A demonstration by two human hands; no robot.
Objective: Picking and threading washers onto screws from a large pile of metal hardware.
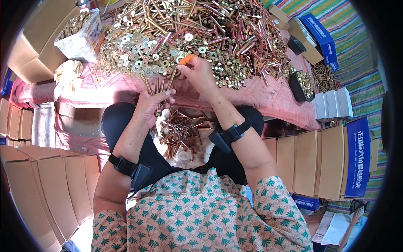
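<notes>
My left hand (152, 106) is closed around several brass-coloured expansion bolts (147, 85), which stick up fanned out between the fingers. Just right of it, my right hand (199, 76) has thumb and forefinger pinched at the upper end of one bolt (172, 78), whose lower end reaches my left fingers. An orange cover (187, 59) wraps a finger of the right hand. Beyond the hands lie heaps of flat washers (134, 49), hex nuts (230, 72) and long metal sleeves (256, 40). Between my knees, below the hands, sits a pile of assembled bolts (180, 133).
A pink quilted cloth (260, 98) covers the work surface. A clear plastic tub (79, 42) of small parts stands far left; a black tray (301, 86) of nuts sits at right. Cardboard boxes (306, 164) line the right side, and more cartons (54, 185) stand left. Another person's hand (357, 216) shows lower right.
</notes>
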